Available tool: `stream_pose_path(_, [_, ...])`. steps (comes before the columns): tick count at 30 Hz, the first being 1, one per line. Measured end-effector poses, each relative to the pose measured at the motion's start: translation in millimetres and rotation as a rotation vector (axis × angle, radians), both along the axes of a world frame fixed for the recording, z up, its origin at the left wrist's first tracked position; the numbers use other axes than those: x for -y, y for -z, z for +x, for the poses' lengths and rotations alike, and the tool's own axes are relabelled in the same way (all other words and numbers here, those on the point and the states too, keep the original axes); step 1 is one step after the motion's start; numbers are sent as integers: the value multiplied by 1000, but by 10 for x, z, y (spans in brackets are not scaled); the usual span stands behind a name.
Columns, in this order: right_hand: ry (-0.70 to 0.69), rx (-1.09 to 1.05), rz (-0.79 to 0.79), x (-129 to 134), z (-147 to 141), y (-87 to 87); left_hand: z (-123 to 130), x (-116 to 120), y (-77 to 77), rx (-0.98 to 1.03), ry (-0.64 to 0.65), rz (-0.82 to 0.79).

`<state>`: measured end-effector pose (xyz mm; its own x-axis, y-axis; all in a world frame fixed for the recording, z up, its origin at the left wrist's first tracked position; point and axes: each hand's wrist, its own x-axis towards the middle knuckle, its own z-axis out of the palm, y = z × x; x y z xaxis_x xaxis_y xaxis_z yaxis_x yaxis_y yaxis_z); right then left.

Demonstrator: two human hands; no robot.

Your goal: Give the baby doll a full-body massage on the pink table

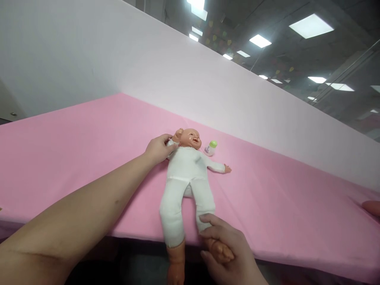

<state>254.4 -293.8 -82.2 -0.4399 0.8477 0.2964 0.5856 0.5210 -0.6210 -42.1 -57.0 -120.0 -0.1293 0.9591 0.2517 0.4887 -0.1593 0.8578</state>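
Observation:
A baby doll (187, 164) in a white long-sleeved suit lies on its back on the pink-covered table (97, 130), its head away from me and its feet over the front edge. My left hand (162, 148) is closed round the doll's raised arm, beside its head. At the lower right, my right hand (227, 247) curls round the doll's lower leg and bare foot, thumb below and fingers above. The doll's other arm stretches out to the right. Close to its head, a small bottle with a green cap (211, 147) rests on the cloth.
White panels (208, 79) rise behind and to the left of the table. Part of a reddish-brown object (371, 207) shows at the right edge. The table's front edge runs below the doll's knees, with a dark area beneath.

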Motion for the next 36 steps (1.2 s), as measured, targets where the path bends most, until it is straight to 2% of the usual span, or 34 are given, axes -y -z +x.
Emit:
stream_pose_path(4, [38,-104,99,-116,-61,-211,66,115,-120,-292,85,97])
stream_pose_path(8, [89,-198,109,-416,-195,-279,130,172,-173,-457,199,182])
stream_pose_path(14, [135,-243,16,-967,-402,-96,181,149,-106,-649,266,237])
stream_pose_path(18, [138,-264,-53,-1102,-470,43,206,146,-64,-710,263,302])
stream_pose_path(23, [135,-301,-48,-1022,-460,58,237,181,-80,-637,249,259])
stream_pose_path(28, [164,-330,-9,-737,-329,34,180,157,-78,-333,193,167])
stream_pose_path(32, [158,-257,40,-390,-202,-15,80,18,41,-111,73,123])
stream_pose_path(36, [124,-186,90,-67,-107,-26,-1,-157,188,106,-43,2])
